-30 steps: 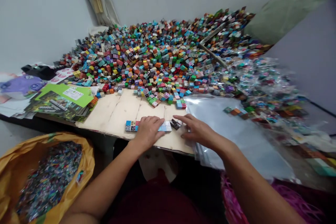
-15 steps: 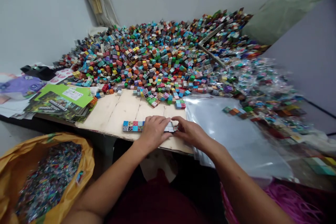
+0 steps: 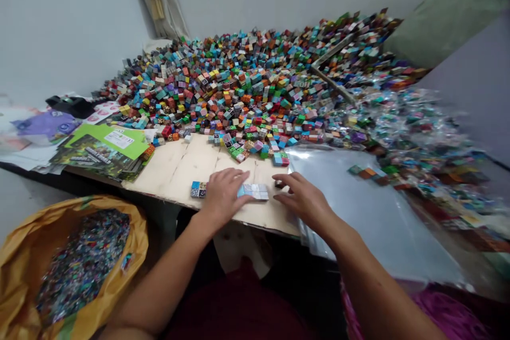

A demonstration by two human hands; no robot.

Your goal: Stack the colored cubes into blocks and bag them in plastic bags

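A two-wide strip of small printed cubes (image 3: 256, 192) lies along the front of the wooden board. Its left end shows blue and dark patterned faces, its right end pale, whitish ones. My left hand (image 3: 223, 191) is over the middle of this strip, thumb spread from the fingers, and covers part of it. Just right of the strip, my right hand (image 3: 300, 196) is held with thumb and fingertips apart. A small dark cube (image 3: 278, 184) shows beside its forefinger; whether the finger touches it I cannot tell.
A big heap of colourful cubes (image 3: 223, 85) covers the back. Clear plastic sheets (image 3: 338, 191) lie on the right, with bagged cubes (image 3: 398, 122) beyond. Printed cards (image 3: 99, 151) are stacked left, above a yellow sack (image 3: 135, 223) of small packets. An angled bar (image 3: 334, 85) rests on the heap.
My right hand has moved right, off the strip's end, and its fingers have parted. More of the strip's pale end shows. My left hand remains over the strip, and the view has shifted slightly.
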